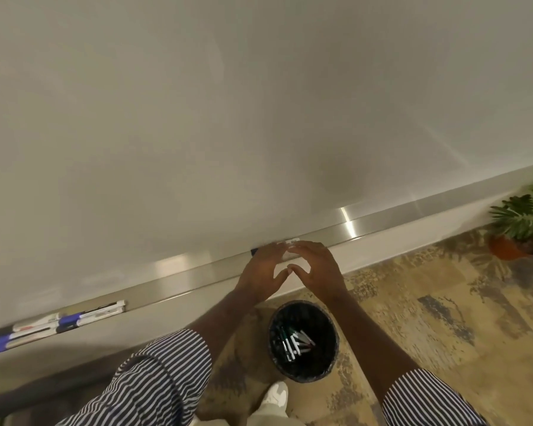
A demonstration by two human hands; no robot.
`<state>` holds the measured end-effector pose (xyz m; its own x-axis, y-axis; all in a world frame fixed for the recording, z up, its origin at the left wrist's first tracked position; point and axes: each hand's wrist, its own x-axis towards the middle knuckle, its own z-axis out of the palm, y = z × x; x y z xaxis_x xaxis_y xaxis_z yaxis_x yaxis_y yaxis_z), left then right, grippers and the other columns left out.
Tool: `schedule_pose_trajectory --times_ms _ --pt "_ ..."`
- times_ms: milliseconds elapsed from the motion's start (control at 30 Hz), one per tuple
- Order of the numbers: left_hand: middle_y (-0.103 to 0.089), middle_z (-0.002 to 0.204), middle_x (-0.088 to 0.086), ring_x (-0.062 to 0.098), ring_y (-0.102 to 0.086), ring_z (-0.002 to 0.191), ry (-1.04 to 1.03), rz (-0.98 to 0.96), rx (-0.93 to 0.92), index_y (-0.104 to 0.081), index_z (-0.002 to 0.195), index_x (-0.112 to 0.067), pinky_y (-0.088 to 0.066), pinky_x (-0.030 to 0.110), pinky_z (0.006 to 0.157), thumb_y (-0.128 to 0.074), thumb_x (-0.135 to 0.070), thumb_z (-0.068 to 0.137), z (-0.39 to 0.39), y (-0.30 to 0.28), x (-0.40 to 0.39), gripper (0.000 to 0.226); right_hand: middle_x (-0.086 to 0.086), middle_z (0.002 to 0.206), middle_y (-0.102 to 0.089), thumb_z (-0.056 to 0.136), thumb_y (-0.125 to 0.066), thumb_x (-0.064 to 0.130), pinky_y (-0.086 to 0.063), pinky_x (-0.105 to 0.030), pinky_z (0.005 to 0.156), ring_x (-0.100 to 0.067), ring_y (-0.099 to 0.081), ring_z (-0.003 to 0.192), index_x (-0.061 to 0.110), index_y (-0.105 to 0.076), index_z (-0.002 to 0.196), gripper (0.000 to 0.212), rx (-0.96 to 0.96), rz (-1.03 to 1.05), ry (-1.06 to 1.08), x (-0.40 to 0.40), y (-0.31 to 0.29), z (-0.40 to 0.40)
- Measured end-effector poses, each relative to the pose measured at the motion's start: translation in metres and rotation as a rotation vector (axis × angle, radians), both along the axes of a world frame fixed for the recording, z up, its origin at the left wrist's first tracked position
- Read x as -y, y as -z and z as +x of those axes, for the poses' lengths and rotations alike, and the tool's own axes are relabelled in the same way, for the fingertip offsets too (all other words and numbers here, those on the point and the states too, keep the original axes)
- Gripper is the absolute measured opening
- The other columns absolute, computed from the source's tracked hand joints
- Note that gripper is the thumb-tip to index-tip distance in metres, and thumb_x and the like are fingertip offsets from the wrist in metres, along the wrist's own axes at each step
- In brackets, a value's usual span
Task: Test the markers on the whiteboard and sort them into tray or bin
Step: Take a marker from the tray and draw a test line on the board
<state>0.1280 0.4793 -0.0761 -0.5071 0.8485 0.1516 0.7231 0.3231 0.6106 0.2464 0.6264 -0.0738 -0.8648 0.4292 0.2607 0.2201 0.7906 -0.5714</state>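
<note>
A marker lies on the metal tray (382, 224) at the whiteboard's (228, 118) bottom edge. Only its dark cap (254, 251) and white end (291, 241) show past my fingers. My left hand (260, 272) reaches over it with fingers extended onto its middle. My right hand (317, 269) hovers just beside it, fingers loosely bent, thumb out, holding nothing. Whether either hand grips the marker is hidden by blur. Several blue and black capped markers (59, 322) lie at the tray's left end. A round black bin (333, 361) on the floor below my hands holds several markers (296, 342).
A potted plant (517, 222) stands on the patterned carpet at the far right by the wall. My white shoe (276, 395) is just in front of the bin. My striped sleeves fill the lower frame.
</note>
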Motion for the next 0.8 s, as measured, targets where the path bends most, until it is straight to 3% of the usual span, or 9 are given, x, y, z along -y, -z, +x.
schedule_pose_trajectory --times_ms 133,300,467,600,700,800 --pt "-0.050 0.151 0.004 0.023 -0.045 0.139 0.002 -0.098 -0.014 -0.045 0.150 -0.016 -0.034 0.041 0.117 -0.045 -0.052 0.096 -0.016 0.007 0.005 0.065 0.006 0.140 -0.060 0.085 -0.079 0.034 -0.036 -0.028 0.108 -0.014 -0.051 0.130 0.024 -0.063 0.134 0.052 0.097 0.006 -0.100 -0.008 0.009 -0.023" --pt "-0.047 0.152 0.006 0.023 -0.039 0.143 0.080 -0.181 -0.060 -0.044 0.149 -0.014 -0.028 0.042 0.120 -0.053 -0.049 0.093 -0.021 0.015 0.010 0.066 0.006 0.139 -0.060 0.088 -0.070 0.050 -0.042 -0.040 0.110 -0.016 -0.053 0.132 0.024 -0.059 0.136 0.055 0.143 0.062 -0.181 -0.013 0.031 -0.035" --pt "-0.049 0.150 0.007 0.025 -0.040 0.140 0.074 -0.159 -0.054 -0.053 0.143 -0.015 -0.030 0.040 0.118 -0.069 -0.029 0.089 -0.020 0.010 0.012 0.058 0.001 0.126 -0.068 0.085 -0.079 0.028 -0.048 -0.041 0.102 -0.020 -0.062 0.121 0.019 -0.068 0.126 0.043 0.057 0.160 -0.135 -0.011 0.042 -0.039" --pt "-0.060 0.140 0.005 0.028 -0.055 0.129 0.043 -0.141 -0.075 -0.061 0.135 -0.017 -0.039 0.041 0.111 -0.075 -0.011 0.081 -0.021 0.003 0.010 0.056 0.002 0.111 -0.070 0.088 -0.069 0.017 -0.047 -0.037 0.093 -0.022 -0.064 0.105 0.019 -0.073 0.112 0.024 0.051 0.190 -0.122 -0.009 0.041 -0.047" --pt "-0.070 0.122 0.004 0.030 -0.064 0.109 0.049 -0.154 -0.080 -0.067 0.125 -0.019 -0.052 0.041 0.095 -0.072 -0.001 0.079 -0.024 0.000 0.007 0.050 0.000 0.098 -0.068 0.086 -0.064 0.011 -0.049 -0.038 0.081 -0.025 -0.064 0.092 0.019 -0.076 0.101 0.020 0.119 0.210 -0.132 -0.008 0.041 -0.052" --pt "-0.068 0.124 0.003 0.030 -0.062 0.108 0.057 -0.212 -0.059 -0.066 0.128 -0.022 -0.050 0.043 0.093 -0.066 -0.002 0.086 -0.028 -0.002 0.010 0.047 -0.001 0.092 -0.069 0.082 -0.068 0.006 -0.049 -0.037 0.072 -0.027 -0.065 0.083 0.020 -0.078 0.096 0.023 0.164 0.224 -0.126 -0.008 0.042 -0.055"
